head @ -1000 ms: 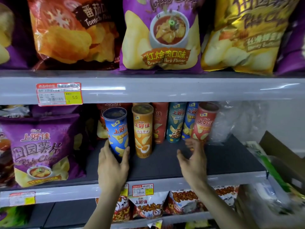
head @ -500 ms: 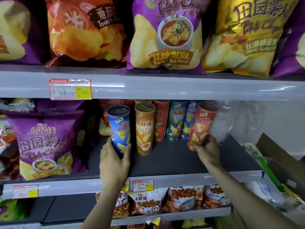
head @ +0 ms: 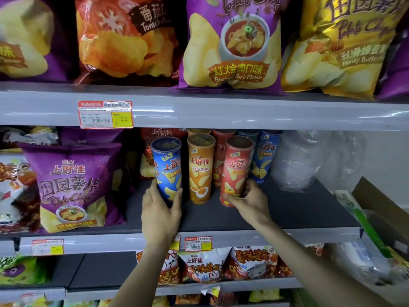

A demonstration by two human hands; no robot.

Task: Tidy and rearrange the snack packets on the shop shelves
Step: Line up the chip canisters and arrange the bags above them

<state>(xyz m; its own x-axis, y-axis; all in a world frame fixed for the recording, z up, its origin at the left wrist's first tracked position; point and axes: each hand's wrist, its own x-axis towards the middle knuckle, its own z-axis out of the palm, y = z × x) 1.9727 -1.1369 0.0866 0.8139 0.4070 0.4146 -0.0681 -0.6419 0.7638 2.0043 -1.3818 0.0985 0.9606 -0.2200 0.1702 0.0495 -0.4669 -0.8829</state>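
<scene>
On the dark middle shelf stand three chip canisters in a front row. My left hand grips the base of the blue canister. An orange canister stands free between the hands. My right hand grips the lower part of the red canister, which leans a little to the right. Behind them stand more canisters, among them a blue one at the back right and a red one partly hidden.
A purple chip bag stands left of the canisters. Large chip bags fill the top shelf, such as the purple pork-flavour bag. Crumpled clear plastic lies at the shelf's right end. A cardboard box sits to the right. Small snack packets line the lower shelf.
My right hand reached the red canister, took hold of it and brought it forward and left into the front row beside the orange one. My left hand stayed on the blue canister.
</scene>
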